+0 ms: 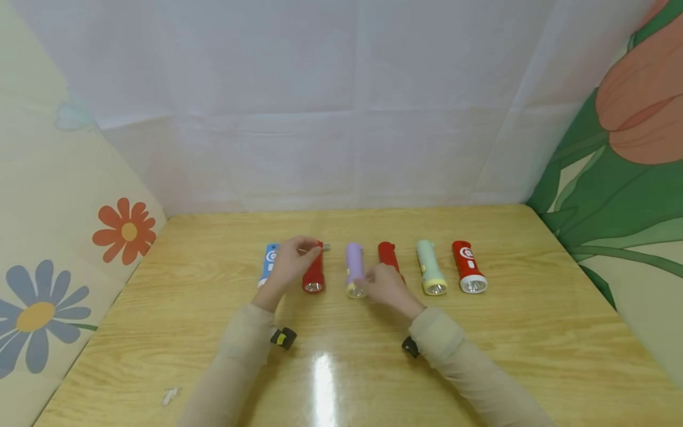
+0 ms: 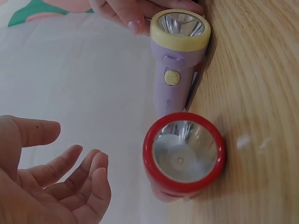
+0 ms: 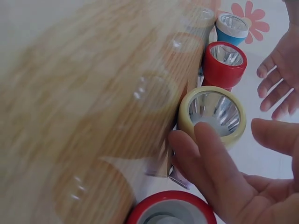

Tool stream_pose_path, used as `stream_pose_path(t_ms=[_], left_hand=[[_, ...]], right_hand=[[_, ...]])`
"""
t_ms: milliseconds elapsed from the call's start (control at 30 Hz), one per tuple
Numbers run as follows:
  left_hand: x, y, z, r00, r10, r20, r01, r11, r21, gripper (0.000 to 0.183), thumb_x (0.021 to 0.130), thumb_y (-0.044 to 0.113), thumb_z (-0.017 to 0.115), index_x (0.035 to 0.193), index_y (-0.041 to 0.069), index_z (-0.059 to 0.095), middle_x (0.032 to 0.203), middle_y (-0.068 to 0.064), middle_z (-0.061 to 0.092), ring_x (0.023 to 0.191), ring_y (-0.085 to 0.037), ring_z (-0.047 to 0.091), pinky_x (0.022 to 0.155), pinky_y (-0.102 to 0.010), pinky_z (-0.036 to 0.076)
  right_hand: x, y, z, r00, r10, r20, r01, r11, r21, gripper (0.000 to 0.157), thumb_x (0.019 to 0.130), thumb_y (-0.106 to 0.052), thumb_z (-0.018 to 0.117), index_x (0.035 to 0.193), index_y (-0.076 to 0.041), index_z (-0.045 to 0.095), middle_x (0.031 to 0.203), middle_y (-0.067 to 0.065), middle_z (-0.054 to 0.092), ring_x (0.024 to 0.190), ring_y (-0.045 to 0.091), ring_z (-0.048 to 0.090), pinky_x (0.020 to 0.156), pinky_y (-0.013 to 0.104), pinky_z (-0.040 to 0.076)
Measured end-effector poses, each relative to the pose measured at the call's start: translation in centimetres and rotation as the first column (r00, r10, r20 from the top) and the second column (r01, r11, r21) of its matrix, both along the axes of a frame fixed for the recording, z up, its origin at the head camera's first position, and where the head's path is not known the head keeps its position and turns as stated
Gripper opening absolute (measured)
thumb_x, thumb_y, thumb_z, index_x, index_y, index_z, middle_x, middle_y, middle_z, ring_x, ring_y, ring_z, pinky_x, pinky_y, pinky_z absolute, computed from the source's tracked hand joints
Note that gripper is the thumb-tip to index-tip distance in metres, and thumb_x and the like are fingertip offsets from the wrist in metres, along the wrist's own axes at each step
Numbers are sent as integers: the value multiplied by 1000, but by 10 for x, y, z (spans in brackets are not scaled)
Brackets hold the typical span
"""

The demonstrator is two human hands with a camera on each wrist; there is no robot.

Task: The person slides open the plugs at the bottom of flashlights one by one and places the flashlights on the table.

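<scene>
Six flashlights lie in a row with their lenses facing me. My left hand (image 1: 290,260) hovers over the red flashlight (image 1: 313,276) second from the left; its fingers are loosely bent and hold nothing in the left wrist view. Metal prongs (image 1: 326,246) show by that flashlight's far end. My right hand (image 1: 388,286) is at the yellow-rimmed head of the lavender flashlight (image 1: 354,258), its fingers (image 3: 217,163) extended beside the lens. Whether they touch it, I cannot tell. This hand partly covers another red flashlight (image 1: 387,254).
A blue flashlight (image 1: 271,255) lies at the left end, partly behind my left hand. To the right are a mint-green flashlight (image 1: 428,264) and a red-and-white one (image 1: 467,261). A white scrap (image 1: 169,396) is on the wooden table (image 1: 533,356) at the near left.
</scene>
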State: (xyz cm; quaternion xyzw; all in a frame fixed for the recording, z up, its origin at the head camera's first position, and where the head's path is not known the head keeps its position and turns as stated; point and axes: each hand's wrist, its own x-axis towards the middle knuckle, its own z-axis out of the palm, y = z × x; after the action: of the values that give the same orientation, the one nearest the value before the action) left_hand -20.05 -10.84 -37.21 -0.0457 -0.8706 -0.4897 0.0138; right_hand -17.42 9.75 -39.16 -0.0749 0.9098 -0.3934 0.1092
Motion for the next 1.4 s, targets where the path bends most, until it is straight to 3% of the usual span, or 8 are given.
stream_pose_path(t_ms=[200,400,800,1033,1233,1400], left_hand=[[-11,9,-7,999,-36,18,37,997,-75,23,88,16,59,106,2,62,102,-11,62,93,-25,57,82,-37,47],[-20,16,-10,994,-85,68,87,996,-31,28,90,12,55,113,-2,57,100,-16,60,80,-28,60,67,-31,52],[-47,37,-23,987,-120,107,129,989,-78,36,87,13,56,118,-4,53,106,-22,60,86,-28,60,72,-33,51],[-50,47,-24,984,-121,128,135,985,-106,39,85,12,55,119,-6,52,103,-22,60,88,-29,59,73,-34,50],[-53,52,-27,982,-123,143,144,979,-147,41,85,14,53,120,-6,51,115,-22,56,97,-31,56,80,-37,48],[-55,56,-30,974,-135,180,155,982,-104,46,83,12,53,124,-7,48,121,-23,51,96,-31,56,79,-36,49]], right_hand=[[0,0,-1,1000,-2,-30,3,1000,21,21,85,-17,62,86,4,65,64,5,60,52,15,55,49,26,47],[0,-1,-4,999,-3,-50,4,999,35,22,85,-18,62,85,4,64,65,5,60,55,15,55,50,26,46],[-1,0,-6,997,0,-79,3,999,37,21,84,-17,64,82,4,63,66,5,58,56,15,52,49,25,44],[-1,0,-7,995,8,-97,-5,999,38,20,84,-17,64,81,3,64,68,7,61,57,15,52,50,25,44],[-1,0,-7,997,6,-77,-4,1000,29,20,84,-16,63,81,3,65,67,6,60,55,14,51,48,25,43],[-2,0,-7,998,5,-69,-4,1000,21,20,84,-16,63,83,3,64,67,5,59,55,14,51,48,24,43]])
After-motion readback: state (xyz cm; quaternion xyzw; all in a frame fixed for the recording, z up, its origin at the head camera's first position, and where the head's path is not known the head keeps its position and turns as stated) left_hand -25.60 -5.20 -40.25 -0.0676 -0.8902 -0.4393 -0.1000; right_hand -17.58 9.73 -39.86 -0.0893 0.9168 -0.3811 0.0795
